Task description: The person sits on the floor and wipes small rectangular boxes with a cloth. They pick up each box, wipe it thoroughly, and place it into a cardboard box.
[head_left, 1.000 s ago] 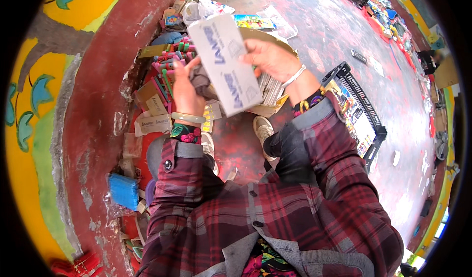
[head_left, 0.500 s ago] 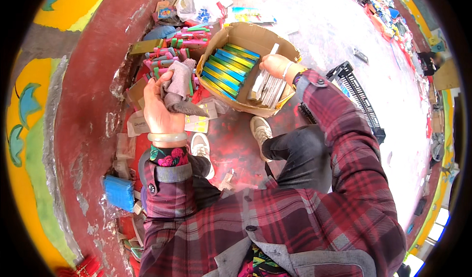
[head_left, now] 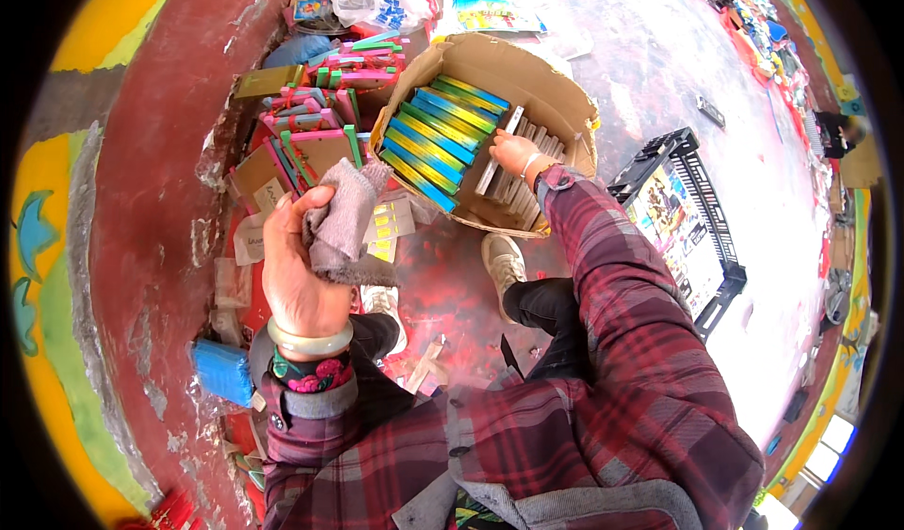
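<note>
Right hand [head_left: 514,153] is now down inside the big cardboard box [head_left: 518,67], instead of holding a slim white box [head_left: 487,178] up over it like a second ago. That white one sits in the row along the cardboard box's right half; fingers are curled at it, can't tell if they're pinching. Left hand [head_left: 299,271], lower left of the cardboard box, grips a bunched mauve-grey cloth [head_left: 347,215]. Blue-yellow-green packs [head_left: 429,149] fill the cardboard box's left half, black plastic crate [head_left: 718,219] off to its right.

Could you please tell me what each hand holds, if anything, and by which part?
The left hand grips a grey cloth by its left side. The right hand is at the white packs; any hold is hidden.
</note>
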`<state>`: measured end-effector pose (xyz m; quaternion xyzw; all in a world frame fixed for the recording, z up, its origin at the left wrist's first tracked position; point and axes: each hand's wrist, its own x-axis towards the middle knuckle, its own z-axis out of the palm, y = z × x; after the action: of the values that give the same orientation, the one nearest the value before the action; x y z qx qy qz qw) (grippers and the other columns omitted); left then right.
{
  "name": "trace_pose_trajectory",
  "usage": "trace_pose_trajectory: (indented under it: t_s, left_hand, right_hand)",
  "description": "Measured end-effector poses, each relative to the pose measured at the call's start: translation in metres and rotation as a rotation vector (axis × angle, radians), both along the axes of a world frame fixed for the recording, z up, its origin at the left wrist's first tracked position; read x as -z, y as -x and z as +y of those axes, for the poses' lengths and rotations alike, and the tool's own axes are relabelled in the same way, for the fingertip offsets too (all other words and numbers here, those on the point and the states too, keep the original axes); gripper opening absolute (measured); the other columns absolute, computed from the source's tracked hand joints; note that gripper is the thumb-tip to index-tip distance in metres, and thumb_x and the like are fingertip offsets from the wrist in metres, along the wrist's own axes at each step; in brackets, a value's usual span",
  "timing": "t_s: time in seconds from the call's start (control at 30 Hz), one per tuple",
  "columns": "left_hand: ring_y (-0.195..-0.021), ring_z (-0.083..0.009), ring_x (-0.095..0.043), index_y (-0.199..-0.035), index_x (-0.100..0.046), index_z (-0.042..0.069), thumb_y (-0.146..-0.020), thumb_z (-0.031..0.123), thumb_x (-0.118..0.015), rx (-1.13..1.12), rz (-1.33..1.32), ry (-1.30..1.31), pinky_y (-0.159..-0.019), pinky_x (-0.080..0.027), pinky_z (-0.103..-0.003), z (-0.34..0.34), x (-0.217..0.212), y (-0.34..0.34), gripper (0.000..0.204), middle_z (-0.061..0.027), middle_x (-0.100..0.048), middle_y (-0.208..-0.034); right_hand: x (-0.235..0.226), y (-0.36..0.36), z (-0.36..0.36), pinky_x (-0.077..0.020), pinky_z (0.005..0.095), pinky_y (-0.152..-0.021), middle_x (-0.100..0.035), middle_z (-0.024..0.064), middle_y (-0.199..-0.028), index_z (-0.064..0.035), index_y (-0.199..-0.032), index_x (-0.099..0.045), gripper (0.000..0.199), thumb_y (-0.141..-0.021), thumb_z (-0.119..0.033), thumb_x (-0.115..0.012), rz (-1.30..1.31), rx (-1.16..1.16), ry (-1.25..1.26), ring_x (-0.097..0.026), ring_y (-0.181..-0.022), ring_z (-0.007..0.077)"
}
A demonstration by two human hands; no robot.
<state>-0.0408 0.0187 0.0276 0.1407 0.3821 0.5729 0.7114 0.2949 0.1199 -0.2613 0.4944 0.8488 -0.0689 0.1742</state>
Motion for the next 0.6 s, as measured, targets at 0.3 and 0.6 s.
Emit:
trace_pose_trajectory:
  t_s: [0.3,0.6]
  left_hand:
    - [-0.103,-0.0259,-0.056,-0.101,-0.060,-0.003,-0.095,0.028,-0.046,-0.020,0.020,0.036,-0.095,-0.043,-0.039,0.003,0.009,-0.003,0.035,-0.0125,-0.062,-0.105]
    - [-0.104,-0.0240,-0.055,-0.103,-0.060,-0.002,-0.096,0.028,-0.043,0.023,0.003,-0.013,-0.092,-0.043,-0.036,0.005,0.014,-0.001,0.035,-0.0102,-0.059,-0.108]
  right_hand:
    - [0.022,-0.001,-0.004,-0.0388,0.0444,-0.099,-0.050,0.0113,-0.128,-0.0127,-0.117,-0.058,0.034,-0.083,-0.015,-0.053,-0.173,0.145,0.139,-0.035,-0.132,0.0271]
    - [-0.023,-0.006,0.035,-0.0443,0.0537,-0.090,-0.057,0.0121,-0.127,-0.0112,-0.117,-0.063,0.033,-0.087,-0.015,-0.052,-0.223,0.343,0.411,-0.052,-0.118,0.0352]
